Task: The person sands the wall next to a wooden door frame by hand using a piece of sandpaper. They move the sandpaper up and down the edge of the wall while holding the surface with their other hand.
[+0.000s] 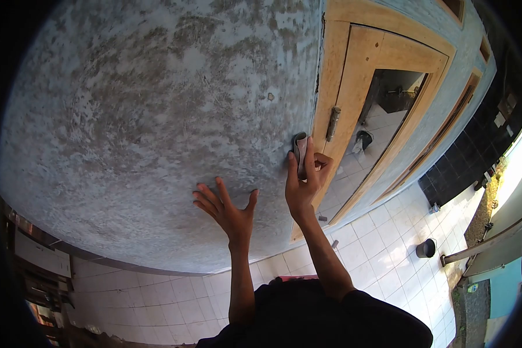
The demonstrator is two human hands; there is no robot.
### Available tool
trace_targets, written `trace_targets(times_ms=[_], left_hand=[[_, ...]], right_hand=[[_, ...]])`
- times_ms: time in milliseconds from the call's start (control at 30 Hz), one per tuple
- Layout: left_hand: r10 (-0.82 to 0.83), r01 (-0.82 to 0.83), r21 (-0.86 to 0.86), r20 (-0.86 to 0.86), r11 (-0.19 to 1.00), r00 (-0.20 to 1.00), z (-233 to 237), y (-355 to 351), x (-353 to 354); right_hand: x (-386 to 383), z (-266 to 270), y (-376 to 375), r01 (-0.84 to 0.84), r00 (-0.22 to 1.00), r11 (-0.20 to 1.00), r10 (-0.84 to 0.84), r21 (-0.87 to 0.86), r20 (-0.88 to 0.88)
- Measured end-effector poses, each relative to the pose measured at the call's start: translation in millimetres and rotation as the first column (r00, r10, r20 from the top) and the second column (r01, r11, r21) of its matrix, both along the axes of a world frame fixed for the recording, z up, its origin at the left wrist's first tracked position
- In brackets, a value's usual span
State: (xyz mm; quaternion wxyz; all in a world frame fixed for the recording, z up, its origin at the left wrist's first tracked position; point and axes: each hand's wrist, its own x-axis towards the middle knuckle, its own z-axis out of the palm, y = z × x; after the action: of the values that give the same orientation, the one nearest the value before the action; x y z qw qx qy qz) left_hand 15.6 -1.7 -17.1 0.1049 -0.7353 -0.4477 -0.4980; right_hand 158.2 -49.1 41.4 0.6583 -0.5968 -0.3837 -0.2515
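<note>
My right hand grips a folded piece of sandpaper, its loop showing above the fingers. The sandpaper is up against the patchy grey-blue wall, close to the left edge of the wooden frame. Lower and to the left, my left hand is spread with fingers apart at the wall, holding nothing. A metal hinge sits on the frame, just above and to the right of my right hand.
A glass pane is set in the wooden frame. White floor tiles run below the wall, with a dark bucket on the right. A wooden pole slants beyond it. Furniture stands at lower left.
</note>
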Motion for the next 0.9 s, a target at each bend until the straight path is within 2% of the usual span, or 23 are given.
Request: trace_targets(times_ms=[67,133,167,300,367,433,500,567,633,833,900], left_hand=[[0.006,-0.006,-0.012,0.004,1.0,1.0,9,-3,-2],[0.014,-0.015,-0.012,-0.017,1.0,1.0,13,-2,-2],[0.015,-0.015,-0.008,-0.014,1.0,1.0,14,-2,-2],[0.027,-0.027,-0.018,-0.016,0.999,1.0,14,-2,-1],[0.028,-0.028,-0.017,-0.023,0.999,0.999,13,-4,0],[0.012,-0.012,-0.021,0.022,1.0,1.0,14,-4,0],[0.011,-0.011,-0.027,0.015,1.0,1.0,14,-4,0],[0.011,-0.011,-0.03,0.019,0.999,1.0,13,-5,0],[0.014,-0.013,-0.04,0.026,0.999,1.0,12,-5,1],[0.01,-0.009,-0.036,0.024,0.999,1.0,11,-5,1],[0.005,-0.005,-0.034,0.017,0.999,1.0,11,-4,1]], right_hand=[[-4,-9,-1,-0.012,1.0,1.0,0.012,0.017,0.012],[-8,-42,-3,-0.058,0.998,0.996,0.055,-0.071,-0.034],[-11,-42,-4,-0.058,0.998,0.996,0.056,-0.067,-0.03],[-7,-36,0,-0.065,0.998,0.996,0.064,-0.066,-0.016],[-5,-12,0,-0.069,0.997,0.997,0.068,-0.045,-0.025],[-3,2,1,-0.037,0.998,0.999,0.038,-0.031,0.047],[-5,-13,2,-0.041,0.998,0.999,0.042,-0.035,0.044],[-8,-38,-1,-0.117,0.991,0.992,0.114,-0.046,-0.074],[-7,-50,-3,-0.087,0.996,0.995,0.085,-0.057,-0.039],[-3,3,2,-0.049,0.998,0.999,0.05,-0.021,0.04],[-6,-2,1,-0.033,0.998,0.999,0.035,-0.034,0.057]])
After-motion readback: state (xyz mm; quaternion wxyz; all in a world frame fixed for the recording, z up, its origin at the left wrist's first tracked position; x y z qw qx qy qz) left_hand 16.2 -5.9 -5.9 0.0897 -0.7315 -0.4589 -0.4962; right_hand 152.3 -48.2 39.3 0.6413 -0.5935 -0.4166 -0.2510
